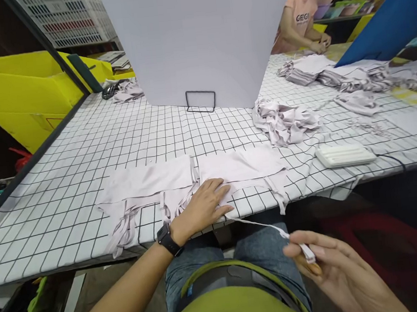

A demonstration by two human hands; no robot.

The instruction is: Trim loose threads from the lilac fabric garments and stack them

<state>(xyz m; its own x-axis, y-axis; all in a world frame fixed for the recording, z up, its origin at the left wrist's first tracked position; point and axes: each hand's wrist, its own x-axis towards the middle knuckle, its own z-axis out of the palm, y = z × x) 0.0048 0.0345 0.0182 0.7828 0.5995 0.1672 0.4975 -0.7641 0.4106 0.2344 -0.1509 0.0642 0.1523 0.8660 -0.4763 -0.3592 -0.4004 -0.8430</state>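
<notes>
Two pale pink fabric pieces with thin straps lie side by side near the table's front edge, a left piece (147, 178) and a right piece (241, 165). My left hand (206, 203), with a black watch on the wrist, rests flat on the inner end of the right piece, fingers spread. A thin pale strap (256, 223) runs from under that hand over the table edge. Its far end is pinched between the thumb and fingers of my right hand (339, 261), which is held off the table above my lap. Loose straps (124, 227) dangle from the left piece.
A pale upright panel (196, 38) with a black wire stand (201, 101) is behind. Crumpled fabric (285, 120) and a white box-like device (344, 155) with a cord lie to the right. Beyond, a co-worker (300, 17) handles something near stacked fabric (334, 73). Yellow bins (19, 91) stand left.
</notes>
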